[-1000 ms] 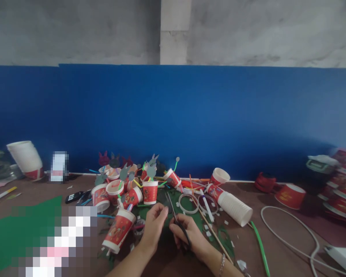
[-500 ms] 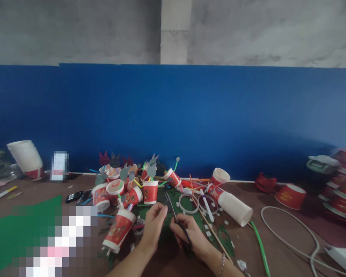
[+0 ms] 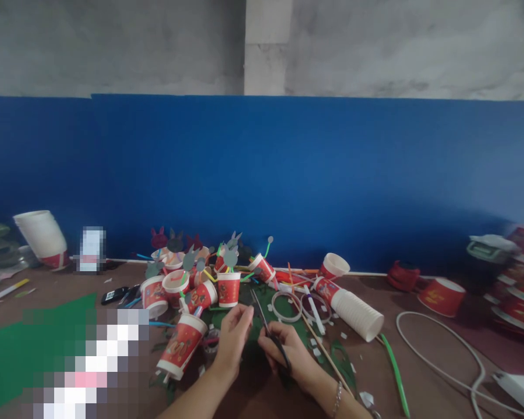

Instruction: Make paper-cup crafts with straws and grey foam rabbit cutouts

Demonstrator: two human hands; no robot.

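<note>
Black-handled scissors [image 3: 264, 320] are in my right hand [image 3: 288, 349], with fingers wrapped round the handles and the narrow blades pointing away from me. My left hand [image 3: 233, 337] is closed in a pinch just left of the blades. Something small and dark shows at its fingertips, too indistinct to name. To the left of that hand, a red printed paper cup [image 3: 182, 346] lies tilted beside a tape roll [image 3: 211, 340]. Behind it stands an upright red cup [image 3: 229, 290] with a grey paper cutout [image 3: 230, 257] on top.
Several more decorated cups [image 3: 175, 285] crowd the back left. On the right lie a stack of paper cups [image 3: 356, 314], tape rings [image 3: 287, 306], a marker [image 3: 315, 311], a wooden stick [image 3: 327, 352], a green strip [image 3: 395, 375] and a white cable [image 3: 441, 361]. Green paper [image 3: 61, 326] lies left.
The whole view has shifted slightly. Both hands keep nearly the same pose, with the scissors still in the right one and the left fingers still pinched.
</note>
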